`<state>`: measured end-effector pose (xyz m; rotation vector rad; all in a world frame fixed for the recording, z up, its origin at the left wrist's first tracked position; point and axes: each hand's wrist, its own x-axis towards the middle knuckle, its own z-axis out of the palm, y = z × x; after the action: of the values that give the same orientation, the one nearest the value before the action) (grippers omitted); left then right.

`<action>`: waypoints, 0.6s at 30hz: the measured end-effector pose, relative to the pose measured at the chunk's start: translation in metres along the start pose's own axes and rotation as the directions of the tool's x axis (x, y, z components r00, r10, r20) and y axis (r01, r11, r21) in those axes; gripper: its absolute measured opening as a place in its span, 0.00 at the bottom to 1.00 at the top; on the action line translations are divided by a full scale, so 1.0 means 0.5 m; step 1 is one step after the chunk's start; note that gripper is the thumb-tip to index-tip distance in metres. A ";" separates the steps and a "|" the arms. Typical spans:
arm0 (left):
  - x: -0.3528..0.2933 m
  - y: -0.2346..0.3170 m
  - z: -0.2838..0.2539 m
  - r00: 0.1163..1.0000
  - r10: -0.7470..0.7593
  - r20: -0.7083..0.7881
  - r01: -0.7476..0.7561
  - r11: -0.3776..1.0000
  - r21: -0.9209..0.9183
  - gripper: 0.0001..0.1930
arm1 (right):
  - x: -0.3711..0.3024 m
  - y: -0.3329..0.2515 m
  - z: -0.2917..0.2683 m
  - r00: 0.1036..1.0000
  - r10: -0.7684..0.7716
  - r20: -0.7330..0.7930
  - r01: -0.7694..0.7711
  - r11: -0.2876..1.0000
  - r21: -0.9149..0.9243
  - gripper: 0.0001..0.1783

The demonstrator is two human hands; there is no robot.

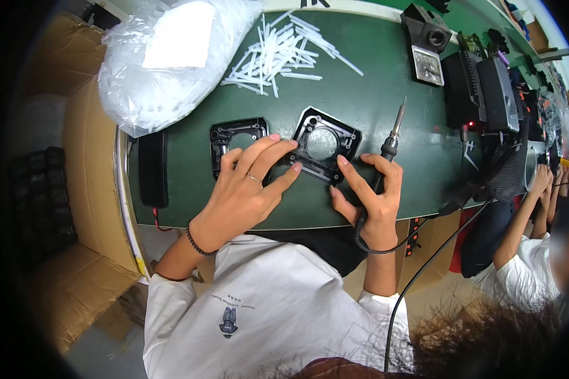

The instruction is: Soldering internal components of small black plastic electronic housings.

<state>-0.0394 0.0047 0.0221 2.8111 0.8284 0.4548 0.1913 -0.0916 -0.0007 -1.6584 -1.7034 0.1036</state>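
On the green work surface two black plastic housings lie side by side, each with a round opening. My left hand (240, 189) reaches over the left housing (219, 140) and hides part of it. Its fingers are spread, and the index fingertip and thumb rest at the left edge of the right housing (316, 168), which sits turned at an angle. In my right hand (379, 205) is a soldering iron (391, 144), its metal tip pointing up and away. The right index fingertip touches the near right edge of that same housing.
White plastic sticks (275, 54) lie heaped at the back, beside a clear bag (152, 88). A black slab (153, 169) sits at the left edge. Back right stand a soldering iron stand (428, 35) and dark boxes (464, 85). The iron's cable (395, 309) passes my right arm; another person sits right.
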 end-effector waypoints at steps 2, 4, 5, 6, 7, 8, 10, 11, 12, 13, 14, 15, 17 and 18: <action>0.011 -0.013 -0.007 0.999 0.048 -0.026 -0.049 0.997 -0.053 0.23 | 0.003 0.004 -0.002 1.000 0.016 0.002 -0.016 1.000 -0.002 0.33; 0.033 -0.025 -0.022 0.999 0.028 -0.031 -0.033 0.983 -0.178 0.29 | -0.004 0.003 -0.001 1.000 0.024 0.014 -0.024 1.000 0.014 0.33; 0.052 -0.035 -0.043 0.998 0.012 0.060 0.006 0.958 -0.287 0.37 | -0.006 0.004 0.002 1.000 0.016 0.016 -0.016 1.000 0.011 0.33; 0.065 -0.035 -0.050 0.998 0.006 0.058 0.011 0.957 -0.288 0.37 | -0.008 -0.001 0.000 1.000 0.012 0.021 -0.012 1.000 0.011 0.33; 0.080 -0.040 -0.048 0.997 0.016 0.074 0.006 0.959 -0.285 0.40 | -0.006 -0.002 0.004 1.000 0.027 0.014 -0.027 1.000 0.005 0.32; 0.092 -0.047 -0.044 0.996 0.024 0.089 0.002 0.959 -0.282 0.43 | -0.005 -0.001 0.007 0.999 0.043 0.007 -0.043 0.999 -0.001 0.32; 0.099 -0.061 -0.036 0.990 0.068 0.121 -0.028 0.951 -0.307 0.45 | -0.019 0.003 0.007 0.999 0.018 -0.041 -0.018 1.000 -0.008 0.32; 0.100 -0.064 -0.037 0.987 0.072 0.143 -0.025 0.951 -0.308 0.46 | -0.032 0.008 0.009 0.996 -0.001 -0.092 0.000 1.000 -0.012 0.31; 0.101 -0.067 -0.035 0.983 0.083 0.166 -0.027 0.950 -0.312 0.47 | -0.050 0.020 0.013 0.984 -0.053 -0.173 0.059 0.998 0.027 0.16; 0.102 -0.070 -0.031 0.983 0.084 0.163 -0.028 0.947 -0.319 0.47 | -0.056 0.030 0.019 0.964 -0.082 -0.251 0.106 0.991 0.086 0.19; 0.102 -0.072 -0.027 0.986 0.069 0.152 -0.014 0.941 -0.338 0.46 | -0.057 0.037 0.023 0.939 -0.104 -0.329 0.158 0.977 0.141 0.24; 0.102 -0.071 -0.022 0.989 0.051 0.141 0.003 0.934 -0.358 0.44 | -0.060 0.044 0.021 0.928 -0.089 -0.361 0.158 0.974 0.166 0.30; 0.111 -0.073 -0.019 0.990 0.068 0.123 -0.015 0.922 -0.387 0.43 | -0.071 0.054 0.023 0.894 -0.055 -0.444 0.160 0.966 0.201 0.34; 0.116 -0.075 -0.018 0.991 0.087 0.106 -0.037 0.913 -0.405 0.42 | -0.076 0.057 0.026 0.878 -0.033 -0.478 0.157 0.962 0.223 0.36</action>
<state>-0.0150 0.0683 0.0351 2.4570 0.5457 0.4039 0.2037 -0.1156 -0.0423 -1.2741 -1.3310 -0.1177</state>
